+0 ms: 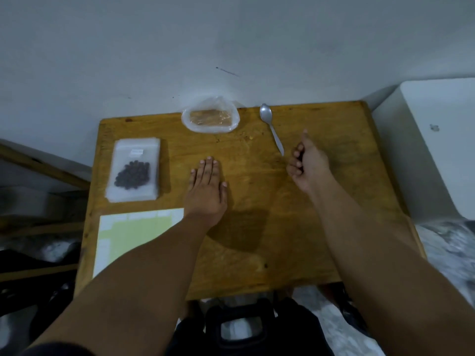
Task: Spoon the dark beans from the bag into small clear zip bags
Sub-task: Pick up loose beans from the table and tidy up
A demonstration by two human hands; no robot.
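A small clear zip bag (pixel 135 170) holding dark beans lies on a stack of clear bags at the table's left. A rolled-down clear plastic bag (pixel 210 117) sits at the far edge; I see no beans inside it. A metal spoon (pixel 271 125) lies to its right, bowl toward the wall. My left hand (pixel 207 187) rests flat, palm down, on the wooden table (pixel 257 201), right of the zip bag. My right hand (pixel 305 163) hovers just below the spoon's handle, fingers curled and thumb out, holding nothing.
A white and pale green sheet (pixel 128 232) lies at the table's near left. A white box-like object (pixel 434 145) stands right of the table. The wall is directly behind the table. Dark items sit on the floor below the near edge.
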